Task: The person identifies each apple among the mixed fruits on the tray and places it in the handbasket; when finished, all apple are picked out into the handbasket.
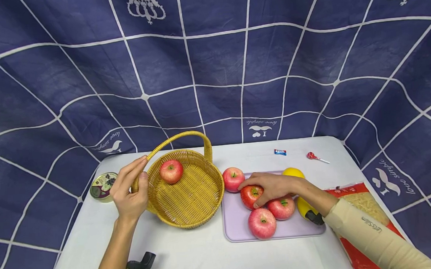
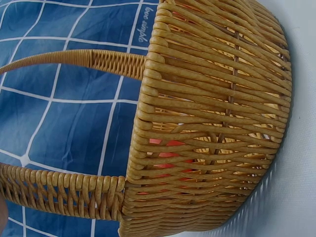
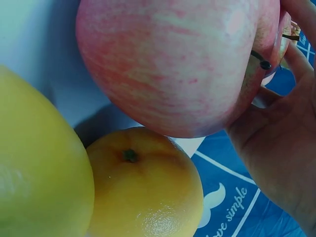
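My left hand [image 1: 130, 192] holds the handle [image 1: 190, 134] of a round woven basket [image 1: 194, 201] at its left side. One red apple [image 1: 171, 171] lies inside the basket, and red shows through the weave [image 2: 212, 113] in the left wrist view. Over a pale purple tray [image 1: 234, 230], my right hand [image 1: 274, 184] grips a red apple [image 1: 250, 196], thumb on the near side and fingers across the far side. Around it sit more apples: one at the tray's left corner [image 1: 233, 179], one in front [image 1: 262, 223] and one to the right [image 1: 281, 208].
A yellow fruit [image 1: 293, 172] and another yellow one [image 1: 305, 206] lie by my right forearm. An orange-coloured fruit [image 3: 148, 182] shows in the right wrist view. A round tin [image 1: 103, 187] stands left, a wrapped sweet [image 1: 280, 152] and lollipop [image 1: 312, 156] behind, a red bag [image 1: 363, 201] right.
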A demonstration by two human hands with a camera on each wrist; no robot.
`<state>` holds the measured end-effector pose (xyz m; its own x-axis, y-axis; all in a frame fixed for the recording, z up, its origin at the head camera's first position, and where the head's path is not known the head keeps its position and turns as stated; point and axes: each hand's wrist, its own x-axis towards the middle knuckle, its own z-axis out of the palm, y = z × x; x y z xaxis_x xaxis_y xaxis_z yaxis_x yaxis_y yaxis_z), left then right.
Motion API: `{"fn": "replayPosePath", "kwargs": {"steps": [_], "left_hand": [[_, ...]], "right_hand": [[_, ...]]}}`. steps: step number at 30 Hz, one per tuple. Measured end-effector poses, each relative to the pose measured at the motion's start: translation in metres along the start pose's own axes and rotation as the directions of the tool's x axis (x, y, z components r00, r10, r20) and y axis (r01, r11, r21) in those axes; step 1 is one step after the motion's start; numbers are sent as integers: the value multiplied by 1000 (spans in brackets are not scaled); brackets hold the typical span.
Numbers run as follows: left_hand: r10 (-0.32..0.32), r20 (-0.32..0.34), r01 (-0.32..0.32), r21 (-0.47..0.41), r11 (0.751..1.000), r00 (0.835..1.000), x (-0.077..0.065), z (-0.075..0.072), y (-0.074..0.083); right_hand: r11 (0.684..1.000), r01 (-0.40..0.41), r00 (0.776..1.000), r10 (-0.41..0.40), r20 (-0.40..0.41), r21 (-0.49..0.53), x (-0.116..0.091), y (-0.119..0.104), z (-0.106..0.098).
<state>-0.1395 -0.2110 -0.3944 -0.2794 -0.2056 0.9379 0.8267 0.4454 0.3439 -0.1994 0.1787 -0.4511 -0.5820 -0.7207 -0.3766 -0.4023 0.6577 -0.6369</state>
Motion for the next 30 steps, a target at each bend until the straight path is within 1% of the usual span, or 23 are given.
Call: {"fn": "replayPosePath", "kwargs": {"steps": [5, 12, 23, 30], "left_hand": [[-1, -2, 1, -4, 1000, 1000, 0, 0, 1], [-1, -4, 1, -3, 1000, 1000, 0, 0, 1], [3, -4, -3, 0, 1000, 1000, 1, 0, 2], [5, -2, -5, 0, 1000, 1000, 2, 1, 3]], "right_hand": [[1000, 4, 1000, -4, -3, -1, 0, 0, 0], [999, 19, 1000, -19, -14, -27, -2, 0, 1], [1000, 11, 1000, -12, -29, -26, -2, 0, 3], [999, 21, 998, -23, -61, -36, -3, -2, 3]]}}
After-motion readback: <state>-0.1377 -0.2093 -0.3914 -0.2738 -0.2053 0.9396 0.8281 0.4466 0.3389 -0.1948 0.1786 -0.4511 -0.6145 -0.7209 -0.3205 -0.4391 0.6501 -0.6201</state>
